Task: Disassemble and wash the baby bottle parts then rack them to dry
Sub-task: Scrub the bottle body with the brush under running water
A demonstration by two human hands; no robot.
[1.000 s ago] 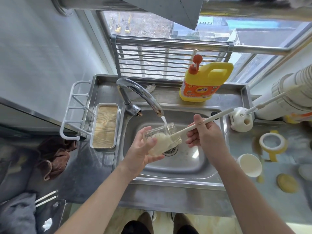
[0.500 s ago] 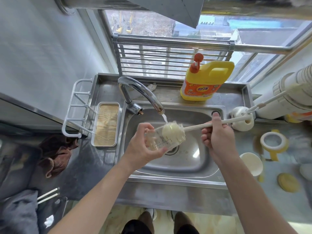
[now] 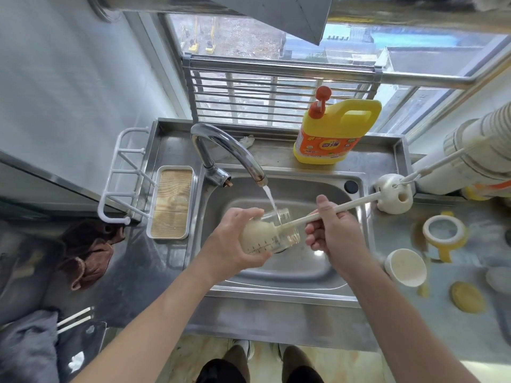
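Your left hand [image 3: 235,244] gripped the bottle [image 3: 286,230], fingers curled | your right hand [image 3: 334,236] pinched the brush handle [image 3: 351,205] | scale by left thumb, figures unreadable.

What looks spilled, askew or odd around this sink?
Nothing serious. A brown cloth lies crumpled left of the sink, and a white scrap sits behind the tap. Left hand holds the bottle; right hand holds the brush.

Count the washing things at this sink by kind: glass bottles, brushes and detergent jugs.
Glass bottles: 1, the glass bottle
Brushes: 2, the bottle brush and the thin brush
Detergent jugs: 1, the detergent jug
Total: 4
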